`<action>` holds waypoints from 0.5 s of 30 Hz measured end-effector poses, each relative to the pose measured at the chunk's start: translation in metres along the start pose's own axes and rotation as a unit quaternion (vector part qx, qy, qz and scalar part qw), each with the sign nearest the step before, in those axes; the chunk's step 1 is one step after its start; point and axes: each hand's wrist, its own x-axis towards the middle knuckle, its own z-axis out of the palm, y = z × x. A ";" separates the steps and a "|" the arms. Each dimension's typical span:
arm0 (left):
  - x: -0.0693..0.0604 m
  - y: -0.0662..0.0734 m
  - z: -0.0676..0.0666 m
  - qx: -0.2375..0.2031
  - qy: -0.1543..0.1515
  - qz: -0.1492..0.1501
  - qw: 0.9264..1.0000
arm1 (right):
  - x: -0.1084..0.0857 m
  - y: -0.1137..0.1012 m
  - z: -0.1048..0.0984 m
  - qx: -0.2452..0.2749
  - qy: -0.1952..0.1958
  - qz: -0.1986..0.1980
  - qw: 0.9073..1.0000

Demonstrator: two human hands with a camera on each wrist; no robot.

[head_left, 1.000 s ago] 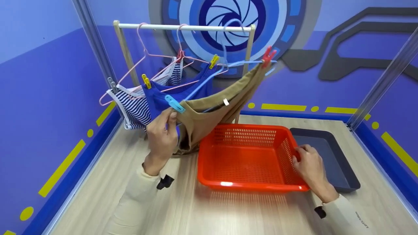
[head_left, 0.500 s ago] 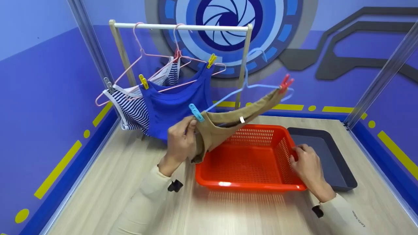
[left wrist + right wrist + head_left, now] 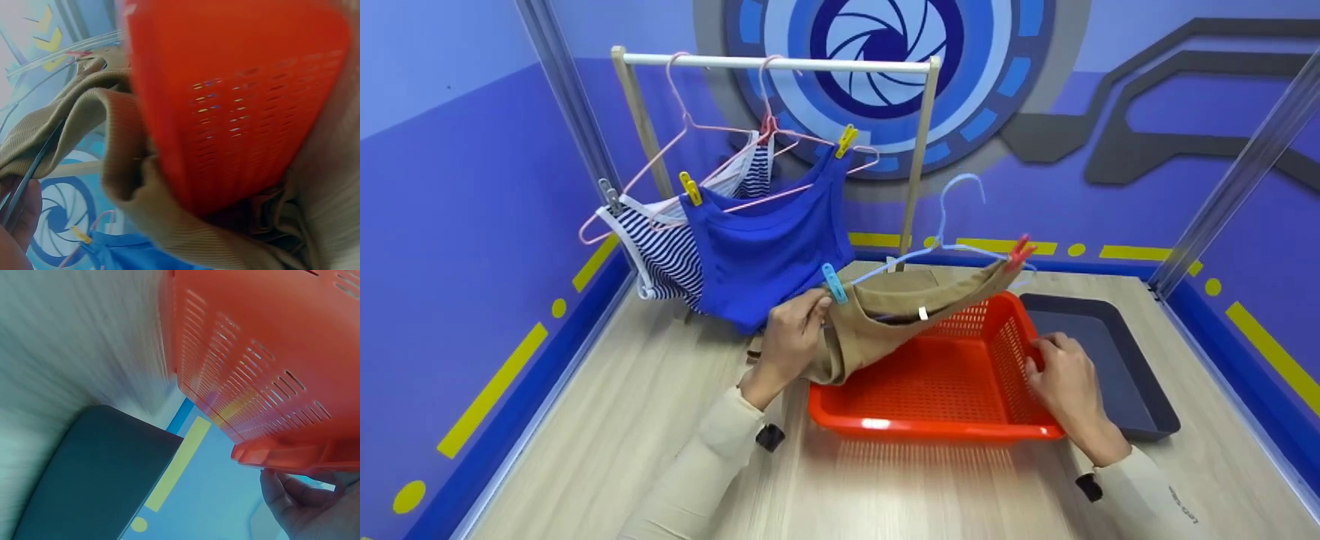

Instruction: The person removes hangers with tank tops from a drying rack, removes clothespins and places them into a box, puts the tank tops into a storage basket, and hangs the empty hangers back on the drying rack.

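The left grip (image 3: pixel 793 337) is pinched closed on one corner of the tan garment (image 3: pixel 877 337) and blue hanger (image 3: pixel 940 241), so both are supported there; cloth is secured by the turquoise peg (image 3: pixel 835 283) and red peg (image 3: pixel 1020 252). The garment is held by the red basket's (image 3: pixel 930 430) left rim; the right rim is clasped in the right grip (image 3: pixel 1065 371), seemingly for steadiness.

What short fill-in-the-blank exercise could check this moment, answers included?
1. The clothespin beside the left grip is light ____.
2. The clips on the blue garment are ____.
3. The rail carries ____ pink hangers.
4. The white-trimmed garment has a ____ pattern.

Missing words: blue; yellow; two; striped.
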 end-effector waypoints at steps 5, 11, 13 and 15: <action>-0.011 -0.006 0.010 -0.008 -0.024 -0.008 1.000 | -0.001 0.000 -0.001 -0.001 -0.006 0.002 1.000; -0.019 -0.007 0.020 0.001 -0.053 -0.010 0.999 | -0.001 -0.001 -0.001 -0.003 -0.009 0.005 1.000; -0.021 -0.007 0.021 0.003 -0.061 -0.012 0.998 | 0.000 -0.001 -0.001 -0.005 -0.010 0.006 1.000; -0.023 -0.007 0.022 -0.007 -0.073 -0.020 0.997 | 0.000 -0.001 -0.001 -0.006 -0.012 0.008 1.000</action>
